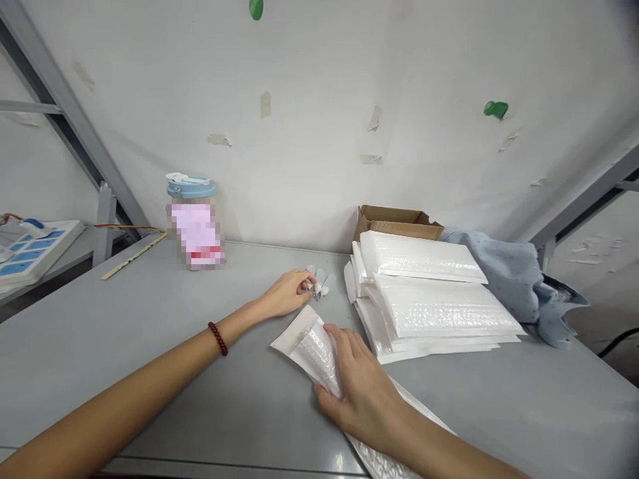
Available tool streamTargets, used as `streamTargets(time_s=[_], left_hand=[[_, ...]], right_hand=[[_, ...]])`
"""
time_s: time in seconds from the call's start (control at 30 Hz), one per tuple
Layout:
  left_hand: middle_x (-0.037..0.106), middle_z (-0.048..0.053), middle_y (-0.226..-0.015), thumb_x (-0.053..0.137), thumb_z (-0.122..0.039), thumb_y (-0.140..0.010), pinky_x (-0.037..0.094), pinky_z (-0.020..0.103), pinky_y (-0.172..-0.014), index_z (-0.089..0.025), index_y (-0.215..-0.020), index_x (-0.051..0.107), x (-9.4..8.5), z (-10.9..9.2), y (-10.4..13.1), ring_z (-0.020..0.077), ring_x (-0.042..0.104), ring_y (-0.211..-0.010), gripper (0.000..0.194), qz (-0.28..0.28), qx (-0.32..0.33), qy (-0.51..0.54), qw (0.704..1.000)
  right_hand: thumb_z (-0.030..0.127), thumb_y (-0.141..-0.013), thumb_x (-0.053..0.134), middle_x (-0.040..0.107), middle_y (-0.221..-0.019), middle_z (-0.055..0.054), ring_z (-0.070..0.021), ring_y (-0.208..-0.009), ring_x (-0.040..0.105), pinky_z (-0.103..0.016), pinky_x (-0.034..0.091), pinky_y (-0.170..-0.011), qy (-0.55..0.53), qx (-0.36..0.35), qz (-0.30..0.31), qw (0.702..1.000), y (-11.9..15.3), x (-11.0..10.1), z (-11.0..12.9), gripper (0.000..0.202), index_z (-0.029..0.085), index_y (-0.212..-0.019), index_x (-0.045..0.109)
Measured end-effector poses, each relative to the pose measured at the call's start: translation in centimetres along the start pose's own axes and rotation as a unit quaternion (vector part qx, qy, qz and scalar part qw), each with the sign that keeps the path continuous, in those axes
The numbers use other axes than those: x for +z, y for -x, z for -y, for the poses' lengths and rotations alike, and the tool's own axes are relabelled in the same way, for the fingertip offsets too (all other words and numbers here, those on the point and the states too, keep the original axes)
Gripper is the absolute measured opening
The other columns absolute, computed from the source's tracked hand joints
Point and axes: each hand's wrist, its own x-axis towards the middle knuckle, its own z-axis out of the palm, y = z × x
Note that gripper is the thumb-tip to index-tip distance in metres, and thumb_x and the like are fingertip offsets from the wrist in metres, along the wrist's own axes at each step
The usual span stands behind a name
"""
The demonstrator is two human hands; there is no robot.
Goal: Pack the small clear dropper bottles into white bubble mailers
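My left hand [288, 293], with a dark red bead bracelet at its wrist, reaches to a small cluster of clear and white pieces [319, 283] on the grey table. Its fingers are curled at the edge of the cluster; what they hold, if anything, is too small to tell. Nearer the front, my right hand [357, 379] grips a white bubble mailer [315, 352], thumb on one side and fingers on the other. The mailer's end points up and left, and its rest runs under my right forearm to the table's front edge.
A stack of white bubble mailers [444, 306] lies right of centre, before an open cardboard box [397, 223]. Light blue cloth [504, 273] is bunched farther right. A blue-lidded container [194, 223] and a thin strip [134, 255] are at the back left. The grey table [224, 406] meets a wall.
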Motion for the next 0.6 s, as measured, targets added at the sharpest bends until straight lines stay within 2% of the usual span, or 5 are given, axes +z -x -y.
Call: streamTargets(time_s=[0.13,0.27,0.47,0.6], left_hand=[[0.055,0.003,-0.076,0.05,-0.024,-0.076,0.042,0.028,-0.066,-0.018,-0.084,0.063,0.7,0.2,-0.1,0.0167,0.053,-0.07,0.017,-0.002,0.017,-0.031,0.999],[0.055,0.004,-0.078,0.045,-0.024,-0.08,0.042,0.029,-0.067,-0.017,-0.076,0.062,0.6,0.3,0.4,0.0166,0.052,-0.069,0.018,-0.004,0.015,-0.052,0.999],[0.055,0.003,-0.077,0.047,-0.028,-0.079,0.04,0.028,-0.066,-0.018,-0.068,0.056,-1.1,0.6,1.8,0.0167,0.052,-0.069,0.017,0.02,0.009,-0.074,0.997],[0.052,0.001,-0.067,0.046,-0.037,-0.08,0.037,0.028,-0.056,-0.019,-0.065,0.047,-2.3,1.1,2.5,0.0169,0.049,-0.06,0.023,0.006,-0.037,-0.088,0.995]], right_hand=[[0.022,-0.073,0.052,0.049,-0.115,-0.016,-0.0293,-0.105,0.046,-0.046,0.041,-0.089,0.0,-0.01,-0.003,1.0,0.1,-0.1,-0.2,0.061,0.012,-0.13,0.032],[0.021,-0.073,0.052,0.049,-0.116,-0.016,-0.0291,-0.105,0.046,-0.046,0.041,-0.089,0.006,-0.015,-0.001,1.0,0.2,-0.2,-0.2,0.061,0.011,-0.13,0.032],[0.022,-0.074,0.052,0.048,-0.117,-0.015,-0.0286,-0.106,0.045,-0.045,0.04,-0.091,0.005,-0.007,0.009,1.0,0.2,-0.3,-0.2,0.061,0.011,-0.13,0.031],[0.021,-0.074,0.052,0.048,-0.117,-0.014,-0.0279,-0.107,0.046,-0.044,0.041,-0.09,-0.004,-0.009,0.001,1.0,0.2,-0.1,-0.3,0.061,0.013,-0.131,0.029]])
